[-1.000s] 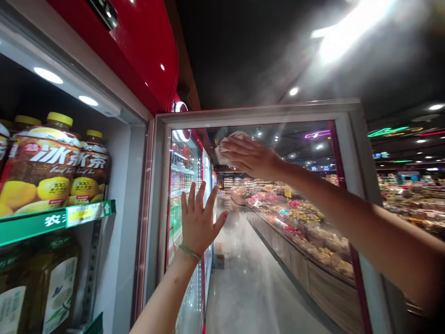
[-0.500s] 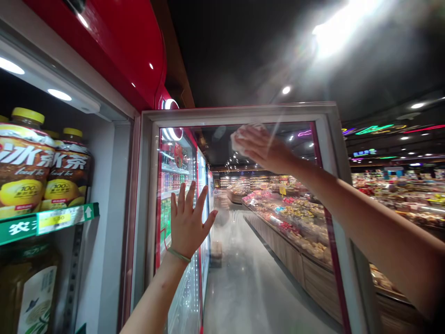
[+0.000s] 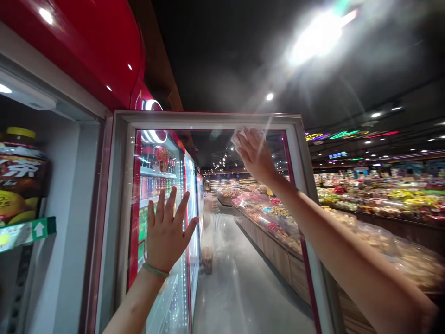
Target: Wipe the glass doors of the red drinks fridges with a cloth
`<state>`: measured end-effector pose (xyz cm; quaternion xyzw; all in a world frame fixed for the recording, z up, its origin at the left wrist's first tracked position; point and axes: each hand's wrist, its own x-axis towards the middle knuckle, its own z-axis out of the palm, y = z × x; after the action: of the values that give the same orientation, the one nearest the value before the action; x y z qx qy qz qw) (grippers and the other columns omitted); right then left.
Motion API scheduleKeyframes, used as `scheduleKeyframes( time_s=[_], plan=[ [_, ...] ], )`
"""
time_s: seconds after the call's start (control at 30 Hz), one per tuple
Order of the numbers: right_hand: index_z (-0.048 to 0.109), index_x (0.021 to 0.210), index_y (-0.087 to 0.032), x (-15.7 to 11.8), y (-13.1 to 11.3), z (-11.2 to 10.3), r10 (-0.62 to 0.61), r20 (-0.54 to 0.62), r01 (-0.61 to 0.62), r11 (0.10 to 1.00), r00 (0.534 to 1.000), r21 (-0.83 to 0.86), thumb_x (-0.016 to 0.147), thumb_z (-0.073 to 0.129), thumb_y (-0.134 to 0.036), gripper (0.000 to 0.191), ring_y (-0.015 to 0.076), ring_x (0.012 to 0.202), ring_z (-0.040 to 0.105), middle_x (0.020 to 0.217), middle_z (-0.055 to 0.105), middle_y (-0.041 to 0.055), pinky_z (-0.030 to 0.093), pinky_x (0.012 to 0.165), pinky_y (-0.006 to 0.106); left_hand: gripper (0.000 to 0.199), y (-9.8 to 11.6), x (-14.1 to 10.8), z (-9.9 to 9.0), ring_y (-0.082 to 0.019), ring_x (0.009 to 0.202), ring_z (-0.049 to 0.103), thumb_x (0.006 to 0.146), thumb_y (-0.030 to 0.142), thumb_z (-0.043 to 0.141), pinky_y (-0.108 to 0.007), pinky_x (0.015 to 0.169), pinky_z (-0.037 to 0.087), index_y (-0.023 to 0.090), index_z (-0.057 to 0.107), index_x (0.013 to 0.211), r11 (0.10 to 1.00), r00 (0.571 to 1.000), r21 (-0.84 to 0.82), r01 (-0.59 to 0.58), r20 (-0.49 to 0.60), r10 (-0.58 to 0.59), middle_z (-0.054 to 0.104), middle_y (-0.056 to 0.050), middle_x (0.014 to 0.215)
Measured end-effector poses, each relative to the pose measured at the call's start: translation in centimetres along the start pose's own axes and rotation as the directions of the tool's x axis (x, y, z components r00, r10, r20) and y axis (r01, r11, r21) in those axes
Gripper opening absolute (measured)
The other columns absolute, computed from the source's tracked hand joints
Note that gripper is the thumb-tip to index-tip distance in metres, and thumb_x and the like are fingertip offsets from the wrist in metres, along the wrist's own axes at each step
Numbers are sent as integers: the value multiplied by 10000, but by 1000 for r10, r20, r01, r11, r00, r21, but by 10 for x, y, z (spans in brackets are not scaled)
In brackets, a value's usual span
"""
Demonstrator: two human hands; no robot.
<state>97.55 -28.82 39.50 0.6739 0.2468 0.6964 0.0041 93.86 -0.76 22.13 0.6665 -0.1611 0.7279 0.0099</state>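
Note:
A glass door [image 3: 222,297] with a grey frame stands swung out from a red fridge cabinet. My left hand [image 3: 167,234], a green band at its wrist, lies on the glass at the left with fingers spread, holding nothing. Near the top edge of the pane, right of its middle, my right hand [image 3: 256,155] presses a crumpled whitish cloth or tissue [image 3: 239,137] against the glass. Part of that cloth is hidden under the fingers.
Left of the door, a bottle with a yellow cap [image 3: 21,171] stands on a fridge shelf with a green label strip [image 3: 31,232]. More lit fridges show through the glass. Wood-sided display bins [image 3: 271,241] of packaged goods line the aisle at the right.
The view has turned right, so the door and fridge sit further left. My right hand has shifted rightward along the top of the glass and tilted more upright. My left hand remains spread on the pane.

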Motion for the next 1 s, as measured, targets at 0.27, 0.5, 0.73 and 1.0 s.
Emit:
scheduleKeyframes(
  time_s=[0.27, 0.5, 0.73, 1.0],
  plan=[
    [344, 1613, -332, 21, -8, 13, -177, 90, 175, 984, 980, 23, 1098, 237, -401, 531, 200, 1609, 165, 1707, 281, -57, 155, 1338, 513, 788, 0, -2, 3, -376, 1581, 223, 978, 423, 635, -641, 1279, 199, 331, 226, 1645, 1000, 1000, 2, 0, 12, 0, 280, -89, 1702],
    [268, 1641, -331, -40, 44, -4, 222, -50, -224, 974, 974, -40, 1096, 216, -458, 562, 279, 1611, 158, 1726, 237, -2, 187, 1297, 627, 798, -1, -1, 3, -382, 1579, 227, 967, 401, 652, -656, 1277, 196, 320, 239, 1645, 1000, 1000, -14, -10, 0, 10, 305, -106, 1691],
    [217, 1647, -379, -16, 62, -1, 62, 73, -59, 997, 995, -44, 1094, 197, -458, 559, 227, 1617, 125, 1731, 195, -75, 146, 1328, 551, 781, -2, -2, 5, -381, 1583, 210, 971, 413, 645, -651, 1288, 165, 305, 259, 1641, 1000, 1000, -25, -7, 14, 7, 265, -105, 1704],
    [193, 1654, -360, -56, 33, 2, 73, 92, -71, 997, 993, -31, 1097, 171, -462, 567, 224, 1621, 76, 1745, 138, -54, 147, 1325, 557, 832, -2, -2, 7, -368, 1584, 219, 948, 425, 676, -631, 1302, 165, 325, 232, 1645, 1000, 1000, -10, -13, 7, 13, 260, -87, 1706]
  ],
)
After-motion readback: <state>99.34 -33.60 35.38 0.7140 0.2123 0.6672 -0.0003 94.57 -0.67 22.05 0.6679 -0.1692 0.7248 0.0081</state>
